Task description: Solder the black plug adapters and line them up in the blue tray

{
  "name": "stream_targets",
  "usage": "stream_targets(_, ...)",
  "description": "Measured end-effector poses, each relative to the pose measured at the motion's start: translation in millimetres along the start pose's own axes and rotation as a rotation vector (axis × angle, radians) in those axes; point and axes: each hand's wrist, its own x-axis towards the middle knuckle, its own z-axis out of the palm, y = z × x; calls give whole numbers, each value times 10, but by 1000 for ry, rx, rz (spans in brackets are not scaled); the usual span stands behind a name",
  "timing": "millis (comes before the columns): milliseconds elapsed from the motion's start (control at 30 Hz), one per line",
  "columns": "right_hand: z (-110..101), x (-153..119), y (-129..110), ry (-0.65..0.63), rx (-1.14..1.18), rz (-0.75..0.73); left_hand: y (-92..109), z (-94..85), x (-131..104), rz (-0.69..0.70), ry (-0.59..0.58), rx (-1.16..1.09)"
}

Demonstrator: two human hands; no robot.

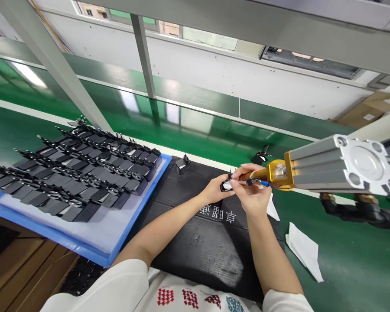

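Over the black mat (201,247), my left hand (217,189) grips a small black adapter (226,185) with a pale face, its fingers closed around the left side. My right hand (251,190) meets it from the right, thumb and fingers pinched near the adapter and the tip of a gold-and-silver cylinder tool (279,171). Exactly what the right fingers hold is partly hidden. Another black adapter (183,164) with its pins up lies at the mat's back left. A further black piece (261,156) rests on the green surface behind my right hand.
At left, a blue tray (130,229) bears rows of black adapters (84,169). White cloths (303,249) lie on the green bench (351,255) at right. The cylinder with its black hoses juts in from the right. A grey frame post (61,73) stands behind the tray.
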Motion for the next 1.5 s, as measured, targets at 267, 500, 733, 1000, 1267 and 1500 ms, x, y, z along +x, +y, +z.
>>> stream_targets(267, 4, 7, 21, -16, 31, -10, -15, -51, 18, 57, -96, -67)
stream_targets(500, -63, -9, 88, -94, 97, -2, 65, -246, 79, 2, -147, 134)
stream_targets(733, -502, 201, 23, -340, -148, 62, 48, -769, 213, -189, -209, 308)
stream_targets(1000, -1115, 308, -1, -338, -423, 158, 4, -662, 235, -263, -113, 149)
stream_targets(1267, -1129, 314, 27, -302, -446, 169, 16, -583, 207, -157, -85, 147)
stream_targets(1500, -1063, 304, 6, -309, -443, 157, 42, -620, 185, -75, -59, 316)
